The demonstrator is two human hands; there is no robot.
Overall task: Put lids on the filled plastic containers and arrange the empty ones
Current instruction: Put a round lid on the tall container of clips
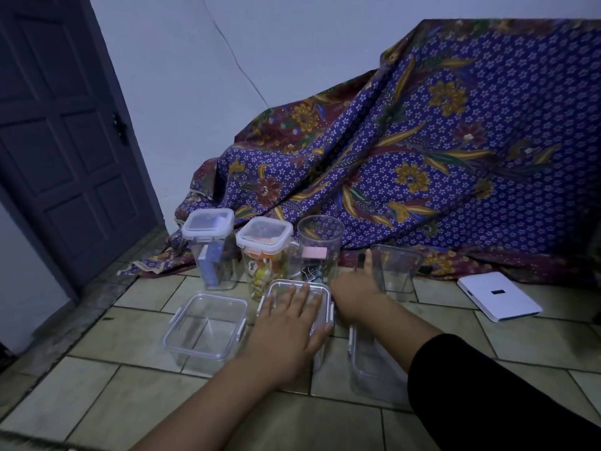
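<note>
My left hand lies flat, fingers spread, on the lid of a clear square container in the front row. My right hand grips the side of an empty clear container at the back right, thumb up. Behind stand two lidded containers, one with blue items and one with colourful sweets, plus a round lidless jar with a pink label. An empty open container sits at front left. Another empty one sits at front right, partly under my right forearm.
The floor is tiled. A purple patterned cloth drapes over something behind the containers. A white flat box lies on the tiles at right. A dark door stands at the left.
</note>
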